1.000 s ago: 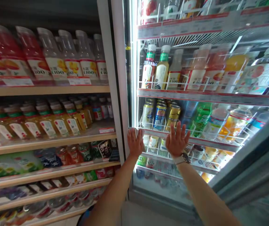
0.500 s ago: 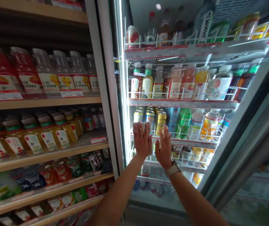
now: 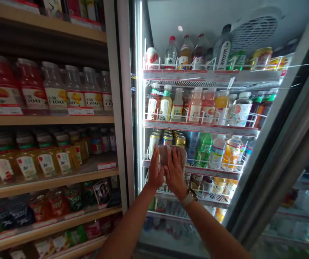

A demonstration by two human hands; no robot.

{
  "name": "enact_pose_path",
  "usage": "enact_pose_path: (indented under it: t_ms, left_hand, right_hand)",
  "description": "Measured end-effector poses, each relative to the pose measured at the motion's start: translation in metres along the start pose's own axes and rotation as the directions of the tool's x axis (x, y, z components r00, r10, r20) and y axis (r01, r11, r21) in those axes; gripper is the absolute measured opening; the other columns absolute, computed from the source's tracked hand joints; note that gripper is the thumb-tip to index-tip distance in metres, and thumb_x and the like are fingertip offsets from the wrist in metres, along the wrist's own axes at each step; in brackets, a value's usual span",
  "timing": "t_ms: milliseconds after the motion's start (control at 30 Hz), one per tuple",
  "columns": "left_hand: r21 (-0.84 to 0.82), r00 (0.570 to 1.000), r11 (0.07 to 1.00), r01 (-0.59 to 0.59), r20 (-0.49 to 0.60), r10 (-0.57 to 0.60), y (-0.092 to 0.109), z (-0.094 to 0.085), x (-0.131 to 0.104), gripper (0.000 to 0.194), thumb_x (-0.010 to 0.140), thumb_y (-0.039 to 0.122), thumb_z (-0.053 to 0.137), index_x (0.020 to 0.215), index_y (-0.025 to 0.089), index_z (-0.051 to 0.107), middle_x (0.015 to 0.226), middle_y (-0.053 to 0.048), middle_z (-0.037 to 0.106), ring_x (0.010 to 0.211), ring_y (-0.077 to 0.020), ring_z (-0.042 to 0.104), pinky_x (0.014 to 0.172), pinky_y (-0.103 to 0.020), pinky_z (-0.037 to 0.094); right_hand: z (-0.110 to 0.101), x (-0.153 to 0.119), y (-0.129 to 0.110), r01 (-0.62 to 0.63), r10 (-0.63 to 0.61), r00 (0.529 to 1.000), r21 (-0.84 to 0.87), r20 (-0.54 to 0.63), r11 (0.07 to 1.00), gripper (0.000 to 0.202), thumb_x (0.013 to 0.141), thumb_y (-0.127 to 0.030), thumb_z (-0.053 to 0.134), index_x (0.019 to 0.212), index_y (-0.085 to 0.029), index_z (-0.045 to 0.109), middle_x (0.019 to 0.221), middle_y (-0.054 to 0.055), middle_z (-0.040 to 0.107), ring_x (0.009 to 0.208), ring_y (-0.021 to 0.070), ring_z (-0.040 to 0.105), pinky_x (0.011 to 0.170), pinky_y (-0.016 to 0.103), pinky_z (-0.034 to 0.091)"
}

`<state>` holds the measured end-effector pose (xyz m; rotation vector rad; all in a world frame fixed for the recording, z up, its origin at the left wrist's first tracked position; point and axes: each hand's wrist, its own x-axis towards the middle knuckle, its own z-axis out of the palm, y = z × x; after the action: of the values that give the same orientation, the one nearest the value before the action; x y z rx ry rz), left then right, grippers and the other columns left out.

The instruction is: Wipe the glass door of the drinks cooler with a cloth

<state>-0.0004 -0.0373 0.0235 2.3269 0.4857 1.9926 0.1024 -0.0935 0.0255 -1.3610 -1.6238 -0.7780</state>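
Observation:
A greyish-brown cloth (image 3: 182, 154) is spread against the glass door of a lit drinks cooler, in front of the canned drinks. My right hand (image 3: 175, 172) lies flat on the cloth, fingers stretched upward, pressing it to the glass. Beside it, my left hand (image 3: 156, 171) is open with its fingers pointing up, at the cloth's left edge; whether it grips that edge I cannot tell. The two hands touch or nearly touch at the thumbs. A watch (image 3: 189, 198) is on my right wrist. Gold cans (image 3: 180, 141) show just above the cloth.
Behind the glass stand rows of bottles (image 3: 195, 106) on wire-fronted shelves. A thick door frame (image 3: 276, 144) slants along the right. To the left, wooden shelves (image 3: 49, 120) carry juice bottles (image 3: 58, 86) and snack packets, beyond a grey upright post (image 3: 123, 108).
The cloth has gone from under my left hand to under my right hand, slightly rightward. My hands have come closer together. The view has tilted up, showing more of the cooler's top.

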Motion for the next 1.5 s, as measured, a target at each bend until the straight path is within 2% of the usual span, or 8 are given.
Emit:
enact_pose_path:
  t_ms: [233,533,700,900,1033,1267,1400,1500]
  left_hand:
    - [0.436,0.995,0.895,-0.094,0.015,0.098,-0.038,-0.007,-0.001,0.061,0.102,0.038,0.030,0.158,0.019,0.013,0.165,-0.014,0.012,0.152,-0.0295,0.007,0.122,-0.055,0.017]
    - [0.501,0.983,0.846,-0.181,0.060,0.175,-0.055,-0.004,-0.010,0.074,0.098,0.055,0.035,0.157,0.015,0.017,0.163,-0.017,0.019,0.152,-0.0326,0.008,0.121,-0.052,0.017]
    - [0.516,0.983,0.838,-0.178,0.054,0.176,-0.054,-0.002,-0.011,0.071,0.099,0.053,0.033,0.157,0.015,0.015,0.164,-0.016,0.016,0.152,-0.0334,0.010,0.121,-0.052,0.019]
    - [0.545,0.983,0.820,-0.175,0.051,0.176,-0.055,-0.002,-0.012,0.069,0.100,0.051,0.032,0.158,0.016,0.014,0.164,-0.014,0.017,0.152,-0.0331,0.011,0.120,-0.052,0.020]
    - [0.553,0.980,0.813,-0.184,0.046,0.191,-0.055,-0.001,-0.011,0.069,0.100,0.050,0.031,0.158,0.016,0.014,0.164,-0.014,0.015,0.152,-0.0329,0.009,0.120,-0.052,0.020]
    - [0.557,0.984,0.813,-0.169,0.043,0.174,-0.056,-0.002,-0.010,0.069,0.099,0.049,0.034,0.158,0.017,0.014,0.163,-0.015,0.019,0.152,-0.0318,0.012,0.121,-0.050,0.019]
    - [0.529,0.981,0.831,-0.172,0.017,0.193,-0.054,-0.003,-0.008,0.066,0.100,0.046,0.034,0.157,0.019,0.016,0.165,-0.011,0.012,0.153,-0.0291,0.007,0.122,-0.049,0.015]
    - [0.491,0.985,0.860,-0.141,-0.018,0.172,-0.038,0.007,-0.005,0.066,0.100,0.043,0.035,0.158,0.018,0.014,0.165,-0.011,0.011,0.153,-0.0296,0.006,0.123,-0.051,0.010]
  right_hand:
    - [0.019,0.016,0.006,0.116,-0.134,0.990,-0.272,-0.046,0.955,0.062,0.098,-0.033,0.051,0.155,-0.025,0.029,0.160,0.012,0.034,0.149,0.0298,0.025,0.119,0.052,0.020]
    - [0.020,-0.088,0.055,0.491,-0.439,0.858,-0.178,0.266,0.853,0.063,0.089,-0.003,0.040,0.143,-0.033,0.049,0.143,-0.001,0.058,0.120,0.0169,0.059,0.104,0.032,0.038]
    - [-0.017,-0.011,0.074,0.490,-0.439,0.863,-0.202,0.249,0.848,0.064,0.092,-0.006,0.042,0.153,-0.024,0.034,0.155,0.007,0.044,0.133,0.0210,0.050,0.109,0.039,0.036]
    - [-0.061,0.085,0.072,0.306,-0.338,0.940,-0.320,-0.048,0.897,0.067,0.098,-0.019,0.045,0.158,-0.020,0.016,0.157,0.012,0.038,0.147,0.0293,0.030,0.120,0.054,0.020]
    - [-0.044,0.029,0.068,0.397,-0.374,0.918,-0.284,0.133,0.873,0.056,0.099,-0.020,0.044,0.153,-0.027,0.033,0.154,0.006,0.045,0.140,0.0282,0.042,0.119,0.054,0.017]
    - [-0.014,-0.106,0.100,0.613,-0.573,0.765,-0.056,0.294,0.788,0.048,0.096,-0.005,0.038,0.130,-0.029,0.061,0.137,-0.002,0.063,0.102,0.0149,0.063,0.092,0.033,0.046]
    - [-0.044,-0.083,0.124,0.642,-0.584,0.735,-0.079,0.345,0.762,0.053,0.094,-0.003,0.038,0.135,-0.030,0.057,0.143,-0.002,0.058,0.108,0.0150,0.063,0.096,0.035,0.046]
    - [-0.084,-0.031,0.149,0.588,-0.508,0.795,-0.216,0.331,0.780,0.057,0.092,-0.004,0.042,0.141,-0.031,0.050,0.149,0.002,0.051,0.125,0.0177,0.056,0.110,0.042,0.036]
